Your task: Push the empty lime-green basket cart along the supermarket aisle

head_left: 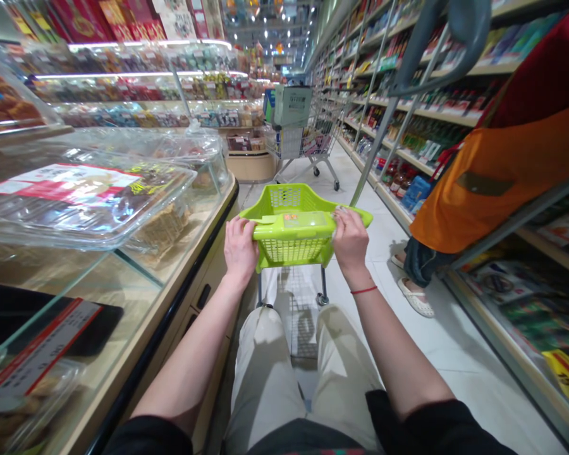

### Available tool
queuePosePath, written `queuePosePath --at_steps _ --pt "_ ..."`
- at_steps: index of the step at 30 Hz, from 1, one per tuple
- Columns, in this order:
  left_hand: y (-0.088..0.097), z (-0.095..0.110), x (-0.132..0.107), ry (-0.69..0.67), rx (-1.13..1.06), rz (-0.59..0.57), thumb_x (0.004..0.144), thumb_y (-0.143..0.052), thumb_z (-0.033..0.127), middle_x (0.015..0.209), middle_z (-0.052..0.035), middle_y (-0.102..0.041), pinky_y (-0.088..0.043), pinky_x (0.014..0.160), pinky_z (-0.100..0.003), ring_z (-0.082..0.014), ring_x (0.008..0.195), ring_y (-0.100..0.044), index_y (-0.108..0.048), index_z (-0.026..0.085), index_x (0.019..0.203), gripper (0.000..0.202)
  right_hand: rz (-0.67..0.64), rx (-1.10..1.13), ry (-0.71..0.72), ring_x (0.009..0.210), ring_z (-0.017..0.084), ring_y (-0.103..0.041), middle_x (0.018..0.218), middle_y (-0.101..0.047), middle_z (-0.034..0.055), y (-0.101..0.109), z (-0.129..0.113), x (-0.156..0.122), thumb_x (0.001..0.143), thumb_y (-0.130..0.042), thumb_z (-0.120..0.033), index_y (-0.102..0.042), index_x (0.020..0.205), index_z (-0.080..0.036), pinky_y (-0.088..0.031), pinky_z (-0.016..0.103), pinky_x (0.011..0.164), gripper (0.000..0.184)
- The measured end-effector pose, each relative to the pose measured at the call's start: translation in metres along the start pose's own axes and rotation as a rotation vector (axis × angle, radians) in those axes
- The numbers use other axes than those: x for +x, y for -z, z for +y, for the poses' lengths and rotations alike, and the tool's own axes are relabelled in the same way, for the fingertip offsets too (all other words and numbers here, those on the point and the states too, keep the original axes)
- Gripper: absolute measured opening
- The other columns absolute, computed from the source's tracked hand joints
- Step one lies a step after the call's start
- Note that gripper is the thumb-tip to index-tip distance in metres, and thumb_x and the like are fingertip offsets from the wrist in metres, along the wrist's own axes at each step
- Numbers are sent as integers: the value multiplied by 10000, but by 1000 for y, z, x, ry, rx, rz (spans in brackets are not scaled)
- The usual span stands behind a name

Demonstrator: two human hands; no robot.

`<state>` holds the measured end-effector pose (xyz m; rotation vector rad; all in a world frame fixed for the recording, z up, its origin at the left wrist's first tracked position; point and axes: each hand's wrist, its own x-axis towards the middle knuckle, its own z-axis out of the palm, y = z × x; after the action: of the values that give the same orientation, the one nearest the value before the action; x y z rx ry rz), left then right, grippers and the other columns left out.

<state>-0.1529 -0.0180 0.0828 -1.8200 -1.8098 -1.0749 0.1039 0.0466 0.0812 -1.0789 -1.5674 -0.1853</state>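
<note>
A lime-green shopping cart [291, 249] stands right in front of my legs, its basket walls pierced like a grid. My left hand [241, 248] is wrapped round the left end of its handle. On the right end, my right hand [349, 235] is closed over the same handle, with a red string at the wrist. A small printed label sits on the handle between the hands. From above, little shows inside the basket, and I cannot make out whether it holds anything. Grey legs and a wheel [321, 299] show under the basket.
At left runs a display counter [171, 281] with packaged food under clear lids [90, 189]. Ahead stands another shopping cart [308, 139] carrying boxes. To the right, a person in an orange apron [497, 183] is beside a slanted metal ladder [379, 145] and stocked shelves [436, 114].
</note>
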Motion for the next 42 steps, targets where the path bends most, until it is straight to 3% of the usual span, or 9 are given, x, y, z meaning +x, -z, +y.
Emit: queuePosePath --at_steps 5,12,17,23,26,31,36,39,42 --pt "0 3 -1 -23 19 -14 845 -498 67 1199 -105 -659 -302 1258 -488 -290 1354 -498 -660 209 1167 387 -12 -12 27 1159 236 -670 1194 -740 139 -20 -40 -6 1047 -422 -217 -745 1128 -164 -459 465 1156 337" --pt "-1 3 -3 -33 49 -5 871 -498 80 1159 -112 -668 -314 1252 -482 -287 1312 -524 -669 182 1154 345 -298 -8 271 1154 233 -660 1213 -740 128 -56 -126 -15 1038 -478 -206 -740 1089 -161 -422 447 1173 270" --pt "-1 1 -3 -57 75 -4 875 -503 82 1155 -117 -670 -327 1245 -473 -290 1298 -530 -671 175 1168 350 -338 -9 341 1193 238 -643 1295 -714 127 -45 -107 -12 1040 -481 -234 -735 1123 -176 -442 432 1147 274" --pt "-3 4 -2 -75 86 -7 863 -507 76 1157 -103 -669 -339 1240 -474 -294 1297 -528 -668 204 1190 386 -126 16 80 1173 240 -659 1220 -716 175 -13 -34 6 1040 -434 -237 -740 1107 -124 -506 383 1085 334" --pt "-4 7 -2 -82 100 3 866 -512 78 1147 -104 -669 -339 1241 -467 -297 1281 -538 -673 194 1189 379 -95 39 -33 1146 242 -664 1176 -720 173 -6 -18 16 1022 -439 -220 -737 1103 -122 -508 399 1085 324" --pt "-7 11 -3 -73 98 4 853 -509 67 1150 -100 -668 -329 1247 -476 -292 1294 -533 -666 205 1191 397 -304 -18 -120 1152 237 -656 1228 -694 162 -28 -62 17 1032 -440 -201 -734 1132 -143 -496 363 1070 316" --pt "-5 8 -3 -61 94 -16 834 -508 55 1147 -112 -663 -329 1247 -474 -295 1304 -524 -666 186 1161 386 -521 -30 132 1145 236 -651 1240 -707 147 -54 -125 5 1031 -454 -177 -748 1123 -157 -479 361 1075 308" --pt "-3 4 -3 -54 85 -20 845 -503 64 1144 -111 -661 -330 1247 -474 -293 1306 -522 -665 189 1160 376 -542 -6 203 1150 233 -653 1253 -716 130 -53 -126 5 1021 -477 -173 -752 1132 -171 -477 364 1088 296" --pt "0 3 -2 -52 74 -28 862 -496 79 1153 -101 -660 -335 1245 -475 -286 1306 -524 -663 212 1177 381 -491 -9 105 1150 225 -665 1259 -721 109 -40 -99 14 1031 -457 -198 -747 1167 -192 -507 340 1053 320"
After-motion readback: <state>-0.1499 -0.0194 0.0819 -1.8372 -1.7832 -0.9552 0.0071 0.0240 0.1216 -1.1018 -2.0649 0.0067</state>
